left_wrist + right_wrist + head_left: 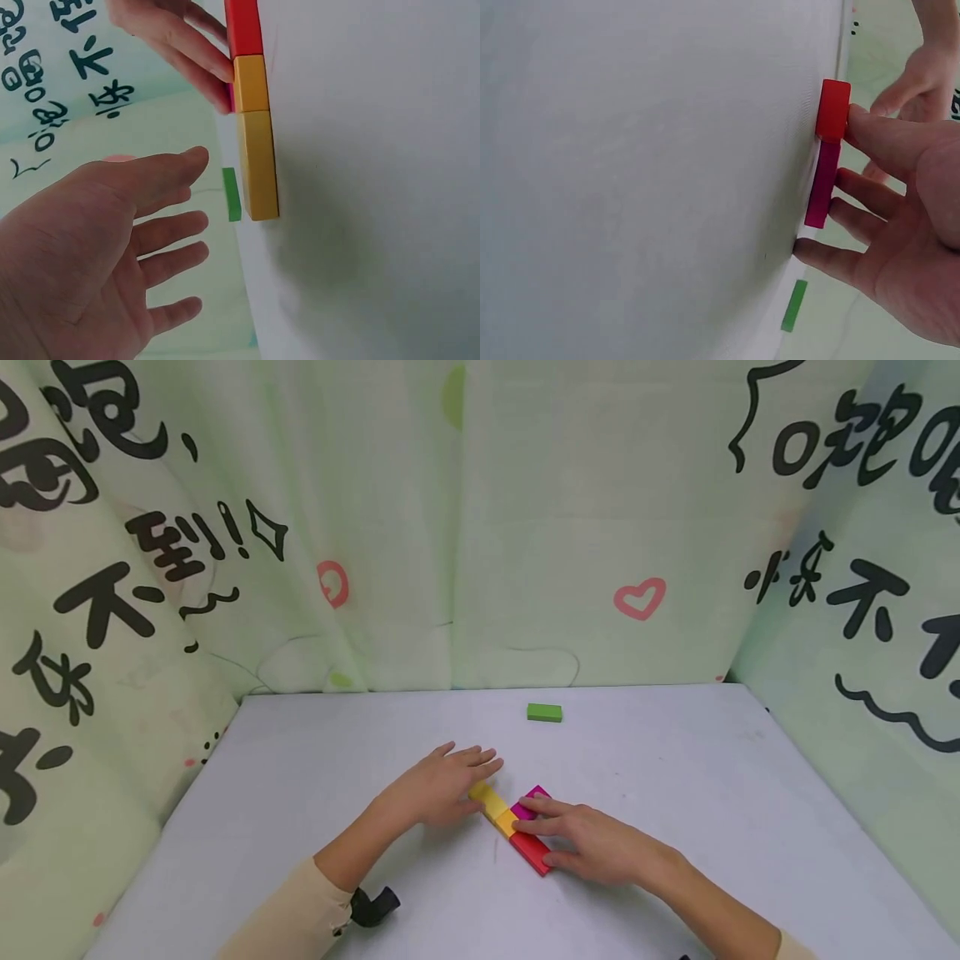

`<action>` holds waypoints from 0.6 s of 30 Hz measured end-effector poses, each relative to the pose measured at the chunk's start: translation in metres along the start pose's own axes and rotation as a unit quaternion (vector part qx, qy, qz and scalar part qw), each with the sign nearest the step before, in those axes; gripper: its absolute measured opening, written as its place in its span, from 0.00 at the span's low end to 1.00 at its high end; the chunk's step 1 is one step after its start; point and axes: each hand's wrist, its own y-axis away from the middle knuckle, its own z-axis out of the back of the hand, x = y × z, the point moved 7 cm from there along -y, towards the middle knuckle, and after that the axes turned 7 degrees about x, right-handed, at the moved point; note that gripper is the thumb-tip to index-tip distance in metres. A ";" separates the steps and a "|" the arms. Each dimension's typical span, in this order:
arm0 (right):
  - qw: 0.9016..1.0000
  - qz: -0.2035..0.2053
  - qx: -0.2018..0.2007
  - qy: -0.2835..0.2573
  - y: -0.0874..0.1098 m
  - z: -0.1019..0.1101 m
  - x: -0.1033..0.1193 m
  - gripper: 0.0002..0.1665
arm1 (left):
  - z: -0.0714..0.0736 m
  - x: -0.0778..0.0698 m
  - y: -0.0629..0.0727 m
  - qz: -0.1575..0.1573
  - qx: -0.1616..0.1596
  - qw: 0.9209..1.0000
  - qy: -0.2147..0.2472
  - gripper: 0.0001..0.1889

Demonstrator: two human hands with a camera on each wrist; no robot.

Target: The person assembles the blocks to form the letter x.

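Note:
Four blocks form a joined figure on the white table: a long yellow block (487, 797), a short orange-yellow block (251, 84) and a red block (529, 853) run in one slanting line, while a magenta block (823, 184) branches off towards the back. Over the yellow block's far end is my left hand (448, 785), fingers extended; the left wrist view shows its palm with nothing in it. My right hand (592, 845) rests on the figure with spread fingers. Its thumb touches the red block, two fingers lie at the magenta one, and another fingertip reaches the table.
A green block (544, 713) lies by itself near the table's back edge. Pale green curtains (540, 527) with black writing hang behind and at both sides of the white table (360, 727). A black strap end (377, 907) sticks out at the left wrist.

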 end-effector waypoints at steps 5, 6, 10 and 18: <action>1.000 0.007 -0.006 0.008 0.001 -0.001 -0.001 0.34 | 0.001 0.015 -0.022 0.016 0.004 1.000 0.015 0.32; 1.000 0.008 -0.007 0.007 0.001 -0.001 -0.001 0.34 | 0.000 0.019 -0.026 0.021 0.003 1.000 0.018 0.32; 1.000 0.010 -0.009 0.006 0.003 0.000 0.000 0.34 | -0.001 0.032 -0.045 0.031 -0.007 0.999 0.026 0.30; 1.000 0.024 -0.014 0.002 0.004 0.000 0.002 0.34 | 0.003 0.050 -0.072 0.033 -0.032 0.997 0.065 0.25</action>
